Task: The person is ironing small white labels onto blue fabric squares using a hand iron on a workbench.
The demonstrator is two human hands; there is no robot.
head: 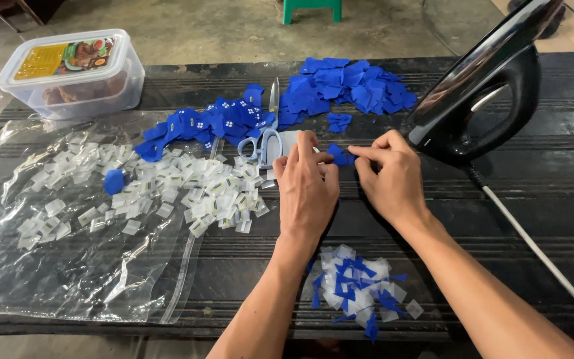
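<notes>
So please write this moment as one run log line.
left hand + right hand: pinching blue piece | scissors beside | iron right

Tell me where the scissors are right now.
In the head view, the scissors lie on the dark table just left of centre, between the two piles of blue pieces, their pale handles right beside the left hand.

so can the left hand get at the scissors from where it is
Probably yes: the left hand sits right beside the scissors, whose pale blue handles lie bare on the table, nothing over them. Both hands pinch a small blue piece, though.
</notes>
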